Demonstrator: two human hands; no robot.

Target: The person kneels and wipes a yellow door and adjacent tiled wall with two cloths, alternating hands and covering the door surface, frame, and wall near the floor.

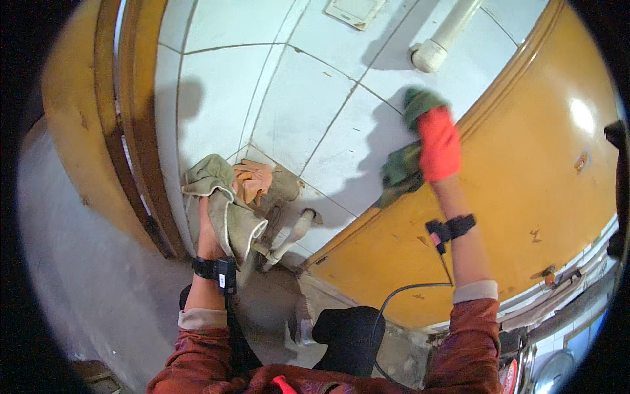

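A red glove (440, 145) covers my right hand (443, 133), which grips a dark green cloth (421, 103) against the white tiled wall (315, 113). A loose part of that cloth hangs below the hand, and the motion blurs it. My left hand (205, 209) is low at the left, mostly hidden under a grey-green cloth (238, 221) with a pale edge. This cloth wraps the hand and drapes past the wrist, close to the tiles. Just right of it lies a crumpled peach-coloured piece (255, 178), perhaps a glove, in the wall corner.
A white pipe (433, 51) sticks out near the top, below a wall plate (354, 11). A lower pipe (290, 236) runs from the wall towards the floor. Yellow-brown wooden panels stand at right (492, 197) and left (74, 118). A cable (389, 305) hangs from my right wrist.
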